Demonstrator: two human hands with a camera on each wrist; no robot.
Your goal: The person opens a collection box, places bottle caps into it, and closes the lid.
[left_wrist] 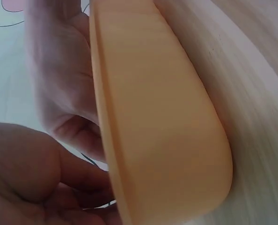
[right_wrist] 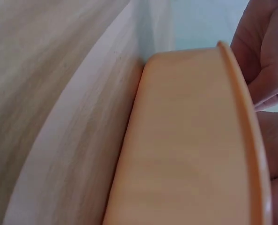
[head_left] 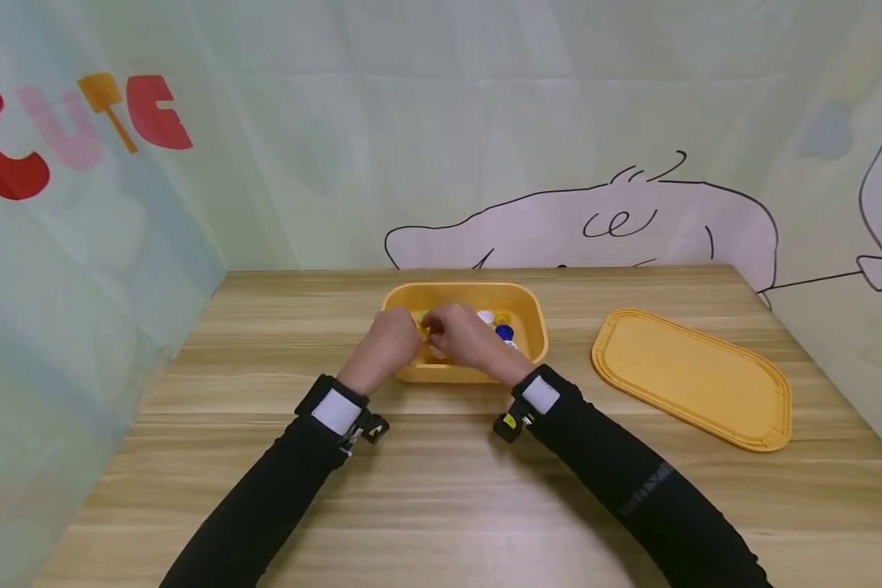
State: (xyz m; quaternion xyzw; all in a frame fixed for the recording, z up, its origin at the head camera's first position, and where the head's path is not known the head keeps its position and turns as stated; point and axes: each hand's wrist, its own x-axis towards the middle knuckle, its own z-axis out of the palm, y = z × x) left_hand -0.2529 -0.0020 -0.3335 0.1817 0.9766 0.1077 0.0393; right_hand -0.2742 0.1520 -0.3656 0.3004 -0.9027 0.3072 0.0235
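Curled at the fingers, just beside each other above the bin's nine o'clock half: left hand (head_left: 395, 335) and right hand (head_left: 461, 333). Cannot tell from these angles what, if anything, is pinched. Beneath both, yellow bin (head_left: 441, 374), long axis nine to three o'clock. Nearer to the right hand: blue piece (head_left: 504, 332) at three, white piece (head_left: 485, 317) at two. Well apart, between three and four, flat yellow lid (head_left: 691, 380) on the wooden table (head_left: 441, 506).

Free tabletop (head_left: 569, 335) between bin (head_left: 448, 374) and lid (head_left: 694, 380)
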